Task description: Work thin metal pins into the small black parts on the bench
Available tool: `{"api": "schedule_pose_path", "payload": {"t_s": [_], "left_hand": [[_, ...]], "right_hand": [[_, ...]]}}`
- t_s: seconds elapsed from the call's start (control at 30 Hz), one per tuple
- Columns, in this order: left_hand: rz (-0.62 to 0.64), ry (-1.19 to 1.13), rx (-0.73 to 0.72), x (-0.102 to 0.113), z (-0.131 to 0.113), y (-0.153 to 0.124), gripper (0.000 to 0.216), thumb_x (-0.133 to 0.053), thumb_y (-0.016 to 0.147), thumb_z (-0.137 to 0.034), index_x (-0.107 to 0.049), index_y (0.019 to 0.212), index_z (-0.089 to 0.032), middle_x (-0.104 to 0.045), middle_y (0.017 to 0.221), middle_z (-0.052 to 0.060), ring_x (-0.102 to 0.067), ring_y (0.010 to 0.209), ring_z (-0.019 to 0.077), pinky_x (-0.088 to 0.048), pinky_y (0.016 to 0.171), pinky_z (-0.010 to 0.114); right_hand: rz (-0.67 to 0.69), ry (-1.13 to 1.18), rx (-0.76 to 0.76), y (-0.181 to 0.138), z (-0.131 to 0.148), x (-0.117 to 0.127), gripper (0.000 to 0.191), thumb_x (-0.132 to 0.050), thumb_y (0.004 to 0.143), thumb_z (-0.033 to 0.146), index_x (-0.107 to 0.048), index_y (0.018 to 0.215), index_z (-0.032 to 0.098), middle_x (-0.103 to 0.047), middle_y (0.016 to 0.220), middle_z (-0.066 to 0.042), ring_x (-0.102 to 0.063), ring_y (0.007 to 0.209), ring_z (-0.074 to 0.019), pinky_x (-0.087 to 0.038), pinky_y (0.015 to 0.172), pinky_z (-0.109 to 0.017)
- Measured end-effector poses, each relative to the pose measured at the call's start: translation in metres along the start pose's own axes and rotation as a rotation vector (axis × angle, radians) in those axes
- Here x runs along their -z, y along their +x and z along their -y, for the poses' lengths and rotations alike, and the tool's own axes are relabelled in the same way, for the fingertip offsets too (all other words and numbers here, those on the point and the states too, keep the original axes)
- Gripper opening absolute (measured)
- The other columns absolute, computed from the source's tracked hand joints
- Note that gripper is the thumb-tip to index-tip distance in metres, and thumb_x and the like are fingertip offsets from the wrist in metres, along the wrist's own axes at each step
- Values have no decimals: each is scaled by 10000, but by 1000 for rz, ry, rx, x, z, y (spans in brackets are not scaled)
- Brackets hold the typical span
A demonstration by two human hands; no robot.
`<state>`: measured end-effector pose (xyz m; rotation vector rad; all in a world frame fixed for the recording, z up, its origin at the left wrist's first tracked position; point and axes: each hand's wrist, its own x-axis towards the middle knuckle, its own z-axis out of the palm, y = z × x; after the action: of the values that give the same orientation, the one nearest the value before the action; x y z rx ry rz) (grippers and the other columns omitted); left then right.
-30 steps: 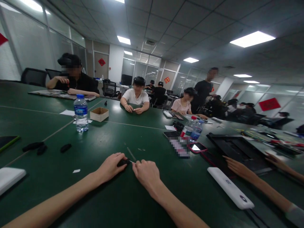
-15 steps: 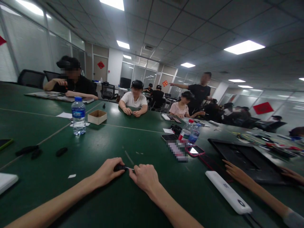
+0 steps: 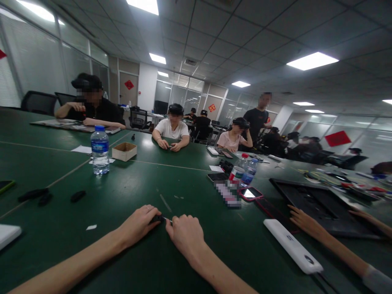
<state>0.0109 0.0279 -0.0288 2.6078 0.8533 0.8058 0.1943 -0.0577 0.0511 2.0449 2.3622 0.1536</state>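
Observation:
My left hand [image 3: 142, 222] is closed around a small black object [image 3: 159, 218], mostly covered by the fingers, low over the green table. A thin, bright metal piece [image 3: 166, 219] bridges the short gap from it to my right hand [image 3: 186, 232]. That hand is also closed, its thumb and forefinger pinching the metal piece; the rest is hidden in the palm. Whether the metal joins the black object or only touches it, I cannot tell. A faint clear strip [image 3: 165, 203] lies just beyond the hands.
On the left are black pieces [image 3: 78, 196], a white scrap [image 3: 91, 227], a water bottle [image 3: 100, 150] and an open box [image 3: 124, 151]. To the right lie a pink-edged phone [image 3: 251, 193], a white power strip [image 3: 292, 245] and a black panel [image 3: 318, 204] with another person's hands [image 3: 306, 220].
My left fingers have rolled forward over the black object, so less of it shows. My right hand has barely moved. A seated person across the table has raised a hand to the head.

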Motion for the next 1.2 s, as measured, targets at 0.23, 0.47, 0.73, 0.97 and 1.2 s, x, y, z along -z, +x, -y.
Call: {"api": "schedule_pose_path", "payload": {"t_s": [0.23, 0.47, 0.73, 0.97, 1.2], "left_hand": [[16, -6, -12, -2, 3, 0, 229, -514, 909, -357, -593, 1063, -208, -630, 1029, 60, -587, 957, 198, -477, 842, 333], [40, -25, 46, 3, -3, 3, 278, -516, 896, -424, -589, 1052, -206, -618, 1003, 53, -578, 920, 192, -460, 810, 316], [36, 79, 82, 10, -14, 4, 313, -467, 913, -464, -602, 994, -194, -601, 953, 59, -561, 858, 197, -431, 769, 319], [35, 89, 19, 6, -7, 2, 298, -447, 935, -427, -613, 1022, -196, -611, 962, 62, -563, 852, 186, -433, 771, 308], [14, 105, -29, 3, -1, 2, 281, -452, 939, -410, -613, 1048, -208, -621, 968, 57, -572, 860, 182, -441, 774, 306]], "right_hand": [[25, 32, -21, 0, -3, -1, 508, -309, 950, 474, -708, 880, 167, -704, 822, -112, -673, 775, -234, -486, 676, -344], [4, 52, -17, 2, -7, -6, 516, -305, 949, 474, -712, 883, 164, -711, 851, -131, -672, 808, -246, -474, 699, -353], [-9, 46, -7, 2, -8, -7, 530, -298, 948, 487, -707, 879, 157, -712, 860, -133, -668, 734, -216, -468, 667, -333], [-3, 50, 10, 2, -9, -12, 532, -285, 953, 487, -705, 915, 163, -712, 895, -132, -669, 761, -204, -469, 701, -330], [-2, 36, 32, 1, -10, -8, 530, -285, 956, 476, -703, 879, 160, -711, 854, -126, -669, 737, -207, -470, 671, -326]]}}
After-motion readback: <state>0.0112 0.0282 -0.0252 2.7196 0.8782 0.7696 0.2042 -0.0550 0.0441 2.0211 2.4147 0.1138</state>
